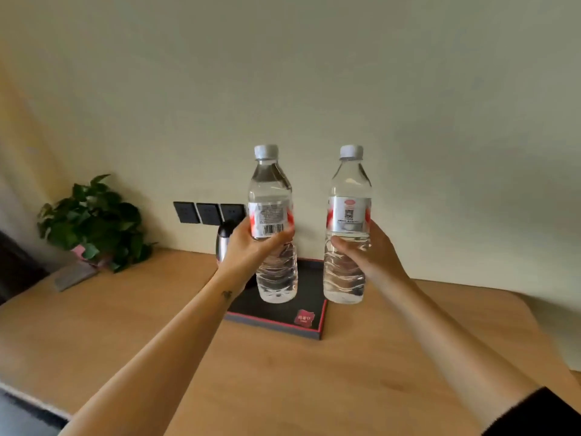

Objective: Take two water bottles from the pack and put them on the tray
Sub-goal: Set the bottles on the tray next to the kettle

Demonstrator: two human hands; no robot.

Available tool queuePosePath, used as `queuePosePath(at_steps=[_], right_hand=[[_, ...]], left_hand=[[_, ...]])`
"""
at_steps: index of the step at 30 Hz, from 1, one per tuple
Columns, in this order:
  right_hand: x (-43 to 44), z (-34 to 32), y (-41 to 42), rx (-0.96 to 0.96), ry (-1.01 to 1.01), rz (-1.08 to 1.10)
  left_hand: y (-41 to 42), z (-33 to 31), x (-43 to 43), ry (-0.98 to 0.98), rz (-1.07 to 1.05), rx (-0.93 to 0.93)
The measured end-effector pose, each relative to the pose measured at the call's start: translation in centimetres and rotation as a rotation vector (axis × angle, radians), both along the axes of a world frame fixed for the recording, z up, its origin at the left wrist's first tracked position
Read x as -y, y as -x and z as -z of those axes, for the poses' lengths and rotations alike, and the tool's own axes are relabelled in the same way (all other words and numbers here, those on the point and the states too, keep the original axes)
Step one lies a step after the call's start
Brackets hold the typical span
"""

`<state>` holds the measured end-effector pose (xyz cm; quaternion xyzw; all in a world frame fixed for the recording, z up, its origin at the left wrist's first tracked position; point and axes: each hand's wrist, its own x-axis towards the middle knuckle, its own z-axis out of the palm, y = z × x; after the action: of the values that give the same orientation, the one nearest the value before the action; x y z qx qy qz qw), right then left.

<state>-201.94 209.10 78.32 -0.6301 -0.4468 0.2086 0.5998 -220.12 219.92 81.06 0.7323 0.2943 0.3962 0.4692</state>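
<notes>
Three dark wall sockets (209,213), a plant (94,221) and probably a kettle (224,243) stand behind the tray (284,320) on the bench (125,325). Left hand (251,247) grips the left bottle (272,221), right hand (366,250) grips the right bottle (349,225), both upright above the tray.

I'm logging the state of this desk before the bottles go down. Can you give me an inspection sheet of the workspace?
Surface: wooden desk, bare at the front.
Job's things: left bottle and right bottle, both upright, capped, held above the black tray; pack not in view.
Clutter: steel kettle behind the left hand; potted plant far left; grey flat item beside it.
Grip: left hand closed on left bottle, right hand closed on right bottle.
Cables: nothing seen.
Surroundings: plain wall with dark wall sockets.
</notes>
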Motion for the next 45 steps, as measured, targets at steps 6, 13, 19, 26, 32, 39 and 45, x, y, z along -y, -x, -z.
queuePosePath(at_steps=[6,13,19,26,32,39,45], right_hand=[[-7.7,3.0,-5.4,-0.036,0.080,0.166],[-16.4,9.0,-9.5,-0.130,0.192,0.227],[-22.3,16.1,-11.8,-0.148,0.312,0.278],[-25.9,19.2,-12.4,-0.059,0.402,0.253],[-25.9,20.1,-12.1,-0.018,0.405,0.199],[-25.6,21.5,-12.0,-0.023,0.415,0.174],[-25.4,21.5,-12.0,0.011,0.359,0.113]], left_hand=[[-7.6,3.3,-10.8,0.041,0.159,-0.092],[-13.6,10.0,-20.6,0.141,0.298,-0.154],[-16.7,17.9,-27.2,0.287,0.355,-0.190],[-17.9,23.2,-28.8,0.471,0.363,-0.170],[-17.6,24.3,-28.8,0.453,0.331,-0.152],[-17.6,24.4,-29.0,0.400,0.355,-0.153],[-17.5,24.6,-28.9,0.376,0.328,-0.176]])
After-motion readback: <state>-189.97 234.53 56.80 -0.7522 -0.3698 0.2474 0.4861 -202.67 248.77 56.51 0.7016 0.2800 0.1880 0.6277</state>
